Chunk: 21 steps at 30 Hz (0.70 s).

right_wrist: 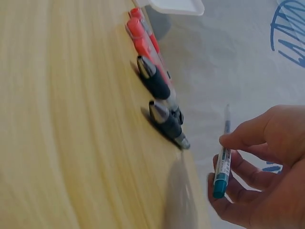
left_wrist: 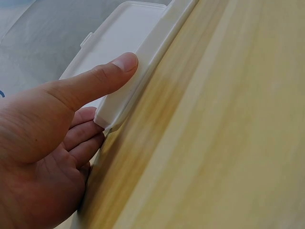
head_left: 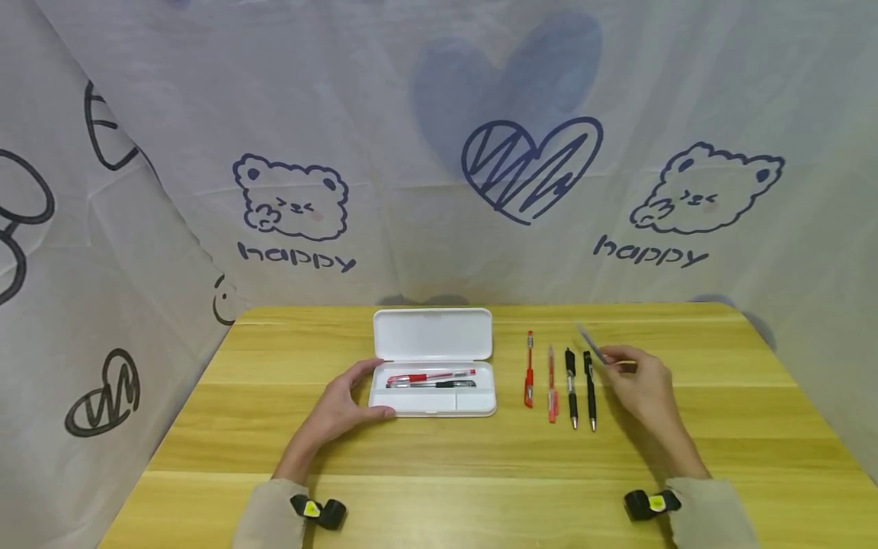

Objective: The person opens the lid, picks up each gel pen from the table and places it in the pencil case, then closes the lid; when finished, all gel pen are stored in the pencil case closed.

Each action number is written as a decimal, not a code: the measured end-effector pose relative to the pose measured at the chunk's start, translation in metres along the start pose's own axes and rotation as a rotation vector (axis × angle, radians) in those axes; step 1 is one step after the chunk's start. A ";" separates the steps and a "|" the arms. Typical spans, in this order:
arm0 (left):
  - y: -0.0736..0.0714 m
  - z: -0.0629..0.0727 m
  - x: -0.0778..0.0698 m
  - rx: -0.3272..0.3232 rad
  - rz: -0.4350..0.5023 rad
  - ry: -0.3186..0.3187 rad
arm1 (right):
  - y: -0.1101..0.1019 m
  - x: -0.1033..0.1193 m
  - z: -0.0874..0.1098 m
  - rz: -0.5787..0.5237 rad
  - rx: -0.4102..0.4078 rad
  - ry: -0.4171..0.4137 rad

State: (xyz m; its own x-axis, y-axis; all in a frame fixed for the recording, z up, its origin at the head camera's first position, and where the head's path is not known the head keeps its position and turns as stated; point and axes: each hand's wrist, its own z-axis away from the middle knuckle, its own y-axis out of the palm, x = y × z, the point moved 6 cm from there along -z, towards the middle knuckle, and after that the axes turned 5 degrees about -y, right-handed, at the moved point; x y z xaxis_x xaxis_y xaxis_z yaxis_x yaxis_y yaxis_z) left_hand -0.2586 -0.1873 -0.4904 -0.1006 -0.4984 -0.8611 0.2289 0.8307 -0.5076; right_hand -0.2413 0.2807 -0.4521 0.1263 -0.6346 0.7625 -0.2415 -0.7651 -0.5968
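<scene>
A white pencil case point(head_left: 420, 401) lies with its lid point(head_left: 432, 335) raised, holding a red pen point(head_left: 411, 378) and a black pen point(head_left: 442, 384). My left hand point(head_left: 336, 402) grips the case's left end. In the left wrist view its thumb point(left_wrist: 119, 67) presses the near wall, while the other fingers are partly hidden at the case's corner. Raised off the table, a slim pen with a teal end point(right_wrist: 220, 183) is pinched between thumb and fingers of my right hand point(head_left: 643, 385). That hand is just right of a black pen point(head_left: 591, 393).
Left of that black pen lie another black pen point(head_left: 572, 389), a clear pinkish-red pen point(head_left: 552, 389) and a red pen point(head_left: 529, 374), in a loose row on the wooden table point(head_left: 439, 450). A printed cloth point(head_left: 411, 259) hangs behind the table's far edge.
</scene>
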 end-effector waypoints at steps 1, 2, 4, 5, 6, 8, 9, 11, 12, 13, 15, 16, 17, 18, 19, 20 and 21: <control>0.000 0.000 0.000 0.001 -0.001 -0.002 | 0.001 0.002 0.001 -0.010 0.005 -0.005; 0.000 0.000 0.000 0.002 -0.002 -0.003 | 0.003 0.003 0.001 -0.018 0.009 -0.011; 0.000 0.000 0.000 0.003 -0.002 -0.004 | 0.006 0.008 0.002 -0.032 0.019 -0.025; 0.000 0.000 0.000 0.001 -0.002 -0.004 | 0.008 0.010 0.003 -0.033 0.023 -0.037; 0.000 0.001 0.000 0.001 -0.001 -0.003 | 0.010 0.013 0.003 -0.032 0.025 -0.048; -0.001 0.001 0.000 -0.001 0.001 -0.001 | 0.013 0.019 0.004 -0.033 0.022 -0.069; 0.000 0.000 0.000 -0.001 0.002 0.001 | 0.016 0.022 0.005 -0.038 0.023 -0.077; 0.000 0.000 -0.001 0.000 0.001 0.002 | 0.020 0.027 0.005 -0.048 0.027 -0.094; 0.000 0.000 -0.001 0.002 0.002 0.002 | 0.023 0.030 0.006 -0.055 0.030 -0.102; 0.000 0.000 -0.001 0.003 -0.001 0.002 | 0.025 0.032 0.007 -0.062 0.035 -0.110; 0.001 0.000 -0.001 0.006 -0.001 0.003 | 0.030 0.038 0.008 -0.074 0.047 -0.135; 0.001 0.000 -0.001 0.007 0.001 0.001 | 0.033 0.041 0.009 -0.079 0.051 -0.152; 0.001 0.000 -0.001 0.007 0.002 0.001 | 0.035 0.045 0.009 -0.080 0.054 -0.171; 0.001 0.000 -0.001 0.007 0.004 0.000 | 0.037 0.049 0.009 -0.082 0.055 -0.190; 0.001 0.000 -0.001 0.008 0.006 0.000 | 0.040 0.052 0.009 -0.085 0.056 -0.206; 0.001 0.000 -0.001 0.007 0.010 0.000 | 0.042 0.055 0.009 -0.091 0.055 -0.221; 0.001 0.000 -0.001 0.007 0.012 -0.001 | 0.044 0.058 0.009 -0.100 0.055 -0.231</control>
State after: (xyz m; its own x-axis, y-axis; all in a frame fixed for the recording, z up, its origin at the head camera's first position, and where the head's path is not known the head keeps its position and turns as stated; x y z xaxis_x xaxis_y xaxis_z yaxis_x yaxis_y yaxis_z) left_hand -0.2582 -0.1860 -0.4897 -0.0967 -0.4891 -0.8668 0.2368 0.8346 -0.4973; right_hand -0.2359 0.2088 -0.4364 0.3650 -0.5589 0.7446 -0.1647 -0.8259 -0.5392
